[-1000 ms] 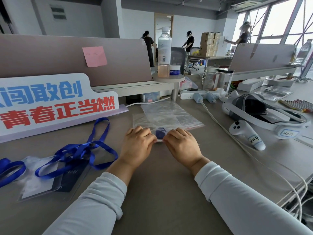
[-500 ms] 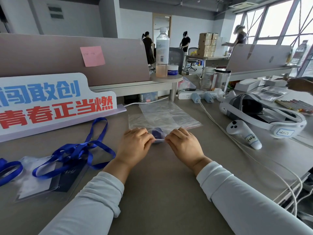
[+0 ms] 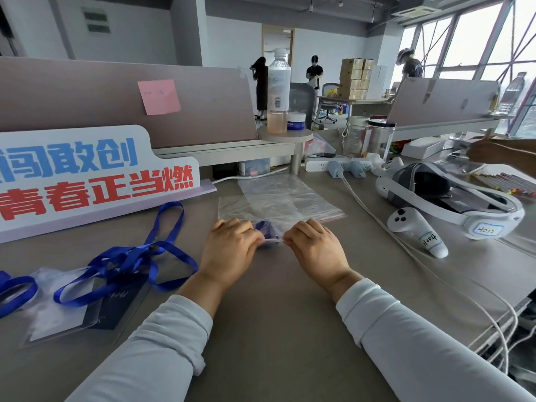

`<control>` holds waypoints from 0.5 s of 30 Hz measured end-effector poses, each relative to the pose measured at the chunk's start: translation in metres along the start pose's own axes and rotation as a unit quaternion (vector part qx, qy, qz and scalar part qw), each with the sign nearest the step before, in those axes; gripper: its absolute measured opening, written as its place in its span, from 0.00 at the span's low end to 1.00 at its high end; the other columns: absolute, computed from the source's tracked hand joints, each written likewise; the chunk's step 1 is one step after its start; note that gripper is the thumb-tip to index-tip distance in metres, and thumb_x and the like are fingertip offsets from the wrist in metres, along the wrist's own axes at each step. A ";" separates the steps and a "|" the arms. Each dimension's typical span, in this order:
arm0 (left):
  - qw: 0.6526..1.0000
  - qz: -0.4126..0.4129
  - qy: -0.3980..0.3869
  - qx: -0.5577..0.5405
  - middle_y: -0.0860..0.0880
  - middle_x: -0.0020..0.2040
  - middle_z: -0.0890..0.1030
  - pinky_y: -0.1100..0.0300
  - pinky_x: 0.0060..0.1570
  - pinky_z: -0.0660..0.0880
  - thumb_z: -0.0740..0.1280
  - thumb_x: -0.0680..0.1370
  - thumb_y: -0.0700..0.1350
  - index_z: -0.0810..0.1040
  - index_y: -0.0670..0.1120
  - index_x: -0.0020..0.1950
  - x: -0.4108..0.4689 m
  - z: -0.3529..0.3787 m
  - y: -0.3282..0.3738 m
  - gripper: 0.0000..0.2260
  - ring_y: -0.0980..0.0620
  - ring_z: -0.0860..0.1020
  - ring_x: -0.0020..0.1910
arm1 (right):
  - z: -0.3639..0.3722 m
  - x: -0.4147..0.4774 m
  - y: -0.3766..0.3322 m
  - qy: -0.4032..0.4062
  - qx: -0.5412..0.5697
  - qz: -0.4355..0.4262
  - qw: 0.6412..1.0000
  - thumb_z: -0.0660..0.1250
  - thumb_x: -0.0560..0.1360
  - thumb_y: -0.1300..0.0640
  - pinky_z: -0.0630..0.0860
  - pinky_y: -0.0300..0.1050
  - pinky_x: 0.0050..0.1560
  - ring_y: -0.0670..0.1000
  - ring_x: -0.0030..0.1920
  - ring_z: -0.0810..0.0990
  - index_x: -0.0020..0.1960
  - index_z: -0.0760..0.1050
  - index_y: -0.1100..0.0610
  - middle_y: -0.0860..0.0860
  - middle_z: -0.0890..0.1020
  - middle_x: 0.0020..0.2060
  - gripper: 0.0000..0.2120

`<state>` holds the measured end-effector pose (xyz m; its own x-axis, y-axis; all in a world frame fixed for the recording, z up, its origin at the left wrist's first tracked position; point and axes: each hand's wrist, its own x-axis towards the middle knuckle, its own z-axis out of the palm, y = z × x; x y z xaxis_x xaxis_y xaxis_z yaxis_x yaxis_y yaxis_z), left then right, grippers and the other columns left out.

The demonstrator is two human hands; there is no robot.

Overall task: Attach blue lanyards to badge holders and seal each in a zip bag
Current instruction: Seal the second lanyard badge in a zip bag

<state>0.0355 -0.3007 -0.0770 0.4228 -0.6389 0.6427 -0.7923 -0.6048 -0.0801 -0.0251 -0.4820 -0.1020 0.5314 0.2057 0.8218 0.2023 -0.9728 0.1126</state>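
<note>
A clear zip bag [image 3: 261, 210] lies flat on the grey desk [image 3: 275, 329] in front of me, with something blue [image 3: 267, 228] showing inside near its front edge. My left hand [image 3: 232, 250] and my right hand [image 3: 314, 250] both pinch that front edge, knuckles up, a small gap between them. A second clear bag [image 3: 278, 190] lies partly under and behind the first. To the left, blue lanyards [image 3: 127, 262] lie tangled over clear badge holders [image 3: 87, 309].
A white sign with blue and red lettering [image 3: 87, 178] stands at the left. A VR headset [image 3: 452, 198] and a white controller [image 3: 417, 232] lie at the right, with white cables [image 3: 377, 224] running past. A water bottle [image 3: 278, 91] stands on a shelf behind.
My hands have drawn slightly apart along the bag's front edge, and more of the blue thing inside shows between them. The bag stays in place.
</note>
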 end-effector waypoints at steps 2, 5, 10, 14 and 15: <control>1.000 -0.007 0.006 -0.007 0.53 0.34 0.80 0.59 0.38 0.67 0.57 0.73 0.49 0.82 0.50 0.38 -0.001 0.003 -0.001 0.15 0.51 0.78 0.34 | 0.001 0.000 -0.001 -0.006 -0.011 -0.005 1.000 0.61 0.71 0.60 0.75 0.44 0.31 0.55 0.33 0.76 0.37 0.78 0.57 0.52 0.78 0.34 0.09; 1.000 0.001 0.016 -0.008 0.53 0.34 0.79 0.59 0.36 0.71 0.57 0.73 0.49 0.82 0.50 0.38 0.000 0.005 -0.001 0.14 0.52 0.78 0.33 | 0.000 0.000 -0.001 -0.011 -0.017 -0.001 1.000 0.61 0.71 0.60 0.74 0.43 0.32 0.54 0.33 0.75 0.37 0.78 0.57 0.52 0.78 0.34 0.09; 0.999 -0.005 0.033 -0.019 0.51 0.33 0.78 0.60 0.34 0.71 0.62 0.73 0.47 0.81 0.49 0.37 -0.001 0.008 -0.007 0.09 0.52 0.77 0.31 | -0.003 0.000 0.002 0.001 -0.002 0.013 1.000 0.64 0.70 0.58 0.74 0.42 0.33 0.53 0.33 0.76 0.36 0.79 0.55 0.51 0.78 0.33 0.07; 0.999 -0.008 0.031 -0.022 0.51 0.35 0.78 0.59 0.34 0.72 0.57 0.74 0.48 0.80 0.49 0.38 -0.003 0.010 -0.011 0.13 0.51 0.77 0.32 | -0.006 -0.001 0.005 -0.001 0.000 0.027 1.000 0.69 0.66 0.63 0.73 0.42 0.33 0.53 0.33 0.75 0.35 0.79 0.56 0.51 0.77 0.32 0.04; 0.999 -0.005 0.031 -0.019 0.51 0.36 0.78 0.60 0.34 0.71 0.57 0.74 0.48 0.80 0.49 0.38 -0.003 0.010 -0.011 0.13 0.51 0.77 0.32 | -0.006 -0.001 0.005 -0.002 0.000 0.027 1.000 0.68 0.66 0.64 0.73 0.42 0.32 0.53 0.32 0.75 0.35 0.78 0.57 0.51 0.77 0.32 0.04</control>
<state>0.0472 -0.2969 -0.0857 0.4034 -0.6018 0.6893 -0.8053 -0.5912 -0.0448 -0.0294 -0.4873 -0.0986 0.5446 0.1528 0.8247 0.1728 -0.9826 0.0679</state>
